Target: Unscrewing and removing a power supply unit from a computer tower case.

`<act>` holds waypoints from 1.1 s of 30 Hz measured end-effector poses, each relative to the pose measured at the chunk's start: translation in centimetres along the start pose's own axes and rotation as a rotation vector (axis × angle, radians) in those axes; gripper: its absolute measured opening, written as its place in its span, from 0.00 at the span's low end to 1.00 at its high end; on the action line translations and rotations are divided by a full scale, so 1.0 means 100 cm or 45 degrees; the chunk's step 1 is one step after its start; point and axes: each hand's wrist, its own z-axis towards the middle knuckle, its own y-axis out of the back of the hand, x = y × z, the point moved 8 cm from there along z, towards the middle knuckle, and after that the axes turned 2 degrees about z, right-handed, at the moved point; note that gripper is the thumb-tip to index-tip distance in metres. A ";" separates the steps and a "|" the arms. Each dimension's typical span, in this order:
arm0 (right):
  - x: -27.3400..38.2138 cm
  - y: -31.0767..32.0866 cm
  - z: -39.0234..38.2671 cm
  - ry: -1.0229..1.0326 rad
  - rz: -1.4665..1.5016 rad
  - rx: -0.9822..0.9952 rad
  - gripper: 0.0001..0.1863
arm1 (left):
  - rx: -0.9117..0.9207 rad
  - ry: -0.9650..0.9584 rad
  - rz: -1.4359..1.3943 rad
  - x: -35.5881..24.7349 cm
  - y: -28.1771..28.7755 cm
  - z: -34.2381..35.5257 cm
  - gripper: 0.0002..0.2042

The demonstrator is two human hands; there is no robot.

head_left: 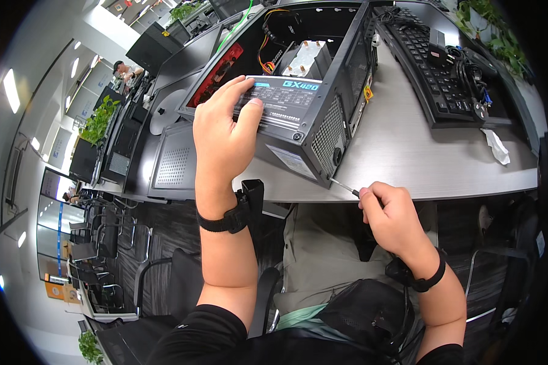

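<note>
An open black computer case (352,72) lies on the grey desk, its inside facing up. At its near end sits a power supply (286,108) with a printed label on top and a mesh grille on its side. My left hand (225,137) rests on the label side, thumb and fingers apart, holding nothing. In my right hand (388,219) is a thin screwdriver (346,186), pinched by its dark handle. The metal shaft points left, and its tip is at the case's near lower corner; what it touches there is too small to tell. A silver-topped cooler (305,63) shows inside the case.
To the right, a black keyboard (417,55) lies in a dark tray with bundled cables (466,79). A crumpled white tissue (496,146) is by the tray's near edge. Left of the case is a perforated dark panel (173,163). The desk's front edge (438,199) runs before me.
</note>
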 end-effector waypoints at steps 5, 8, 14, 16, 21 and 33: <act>0.025 0.011 -0.006 0.480 -0.181 -0.236 0.08 | 0.004 -0.008 0.001 0.000 0.000 0.000 0.19; 0.033 0.011 -0.009 0.609 -0.189 -0.292 0.08 | -0.005 -0.006 -0.009 0.000 0.000 0.000 0.19; 0.020 0.007 -0.002 0.207 0.059 -0.089 0.09 | 0.000 -0.008 -0.010 -0.001 0.000 0.000 0.19; 0.013 0.007 0.003 0.065 0.100 -0.063 0.11 | 0.001 -0.004 -0.016 0.000 0.000 0.000 0.19; 0.013 0.007 -0.002 0.109 0.049 -0.081 0.13 | -0.020 -0.010 0.004 0.000 0.001 0.000 0.18; 0.003 -0.003 0.001 -0.014 -0.189 0.078 0.11 | -0.017 -0.011 -0.014 -0.002 0.001 0.001 0.19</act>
